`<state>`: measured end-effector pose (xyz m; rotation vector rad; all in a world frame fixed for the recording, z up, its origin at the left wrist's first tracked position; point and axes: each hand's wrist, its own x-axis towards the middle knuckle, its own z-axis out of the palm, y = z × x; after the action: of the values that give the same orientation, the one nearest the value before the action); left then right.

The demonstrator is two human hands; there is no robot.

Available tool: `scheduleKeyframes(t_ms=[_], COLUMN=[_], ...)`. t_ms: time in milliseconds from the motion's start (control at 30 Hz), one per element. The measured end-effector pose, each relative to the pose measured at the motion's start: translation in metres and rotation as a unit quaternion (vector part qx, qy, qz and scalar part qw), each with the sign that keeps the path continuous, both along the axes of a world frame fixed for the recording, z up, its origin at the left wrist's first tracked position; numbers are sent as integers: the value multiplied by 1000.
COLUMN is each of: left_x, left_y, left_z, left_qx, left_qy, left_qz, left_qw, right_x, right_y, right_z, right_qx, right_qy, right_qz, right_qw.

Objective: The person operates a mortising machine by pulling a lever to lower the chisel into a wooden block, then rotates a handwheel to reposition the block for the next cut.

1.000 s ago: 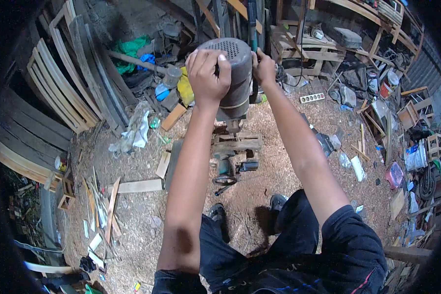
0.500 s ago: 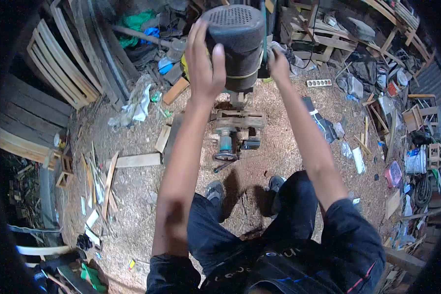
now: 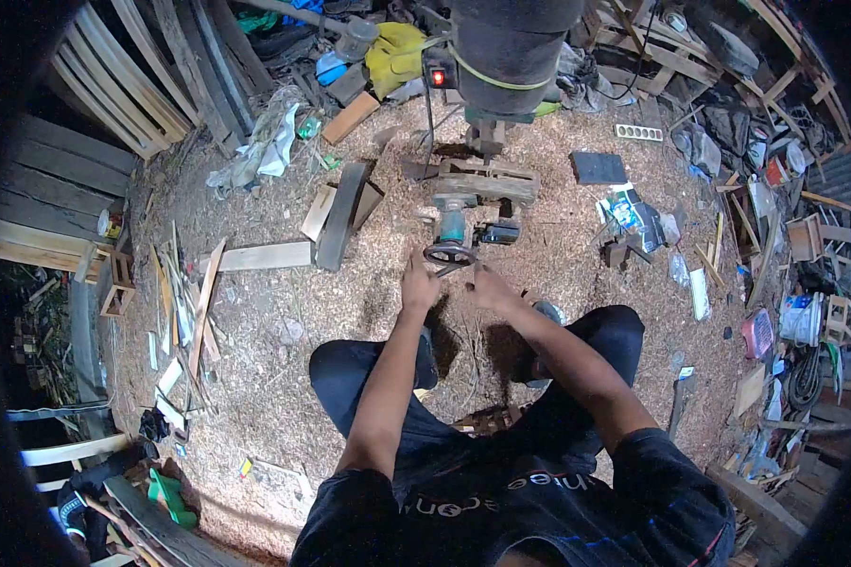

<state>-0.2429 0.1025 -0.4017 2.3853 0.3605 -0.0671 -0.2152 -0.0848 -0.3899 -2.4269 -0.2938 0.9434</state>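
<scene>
My left hand (image 3: 420, 282) is at the left side of a small dark handwheel (image 3: 450, 253), its fingers curled at the rim. On the wheel's right side, my right hand (image 3: 490, 287) is also closed at the rim. The wheel sits at the front of a greenish vise body (image 3: 452, 223). A rough wooden block (image 3: 492, 185) lies across the vise, beneath the drill-like head (image 3: 487, 132) of the machine. Above hangs the large dark motor housing (image 3: 515, 47) with a yellowish band. Beside it, a switch (image 3: 438, 78) glows red. My fingertips are partly hidden.
Wood shavings cover the floor around my feet. Boards (image 3: 342, 217) lie left of the vise, and a dark slab (image 3: 599, 168) lies to the right. A power strip (image 3: 638, 132) is farther back. Yellow cloth (image 3: 393, 59) hangs behind the machine; curved wood pieces (image 3: 113, 85) lean at far left.
Both hands have left the motor housing and come down toward me to the handwheel. The view has shifted, bringing the red-lit switch and yellow cloth into fuller sight.
</scene>
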Motion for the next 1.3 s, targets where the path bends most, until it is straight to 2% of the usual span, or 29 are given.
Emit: scheduleKeyframes(t_ms=[100, 167, 200, 233, 333, 467, 500, 600, 667, 733, 800, 833, 933, 967, 1067, 1133, 1200, 1300], left_x=[-9, -10, -11, -12, -16, -22, -31, -36, -36, -45, -43, -42, -32, -27, -25, -30, -24, -22], left_y=[0, 2, 1, 2, 11, 27, 32, 43, 43, 44, 45, 42, 41, 38, 38, 41, 41, 36], left_z=[1, -20, -18, -16, -43, -41, -59, -82, -85, -112, -113, -115, -116, -108, -111, -141, -141, -126], left_qx=[-43, -20, -9, -36, -29, -67, -49, -7, -2, 5, -24, 11, -46, -43, -49, -31, -32, -93], left_qy=[135, 98, 80, 122, 108, 227, 217, 200, 225, 211, 243, 220, 176, 203, 200, 191, 177, 173], left_qz=[20, 5, -5, 8, -10, 56, 56, 49, 32, 29, 36, 44, 101, 125, 104, 101, 100, 88], left_qw=[990, 995, 997, 992, 994, 970, 973, 979, 974, 977, 969, 974, 978, 970, 973, 976, 979, 977], right_x=[-6, -5, -6, -7, -4, -4, -2, 7, 6, 8, 18, 21, 26, 26, 23, 22, 22, 19], right_y=[4, 8, 13, 18, 36, 52, 61, 79, 86, 93, 97, 98, 104, 106, 107, 106, 105, 96], right_z=[-17, -64, -70, -75, -95, -107, -110, -123, -143, -165, -168, -170, -167, -167, -164, -163, -159, -153], right_qx=[-28, -54, -66, -103, -113, -48, -81, -119, -70, -21, -3, -6, -14, -17, -18, -17, -14, 8], right_qy=[2, -107, -160, -128, -82, -165, -186, -65, -135, -183, -191, -180, -149, -142, -128, -119, -110, -69], right_qz=[83, 214, 276, 295, 249, 242, 257, 255, 176, 66, 30, 39, 66, 69, 76, 80, 84, 84], right_qw=[996, 969, 946, 941, 958, 955, 945, 958, 973, 981, 981, 983, 987, 987, 989, 989, 990, 994])
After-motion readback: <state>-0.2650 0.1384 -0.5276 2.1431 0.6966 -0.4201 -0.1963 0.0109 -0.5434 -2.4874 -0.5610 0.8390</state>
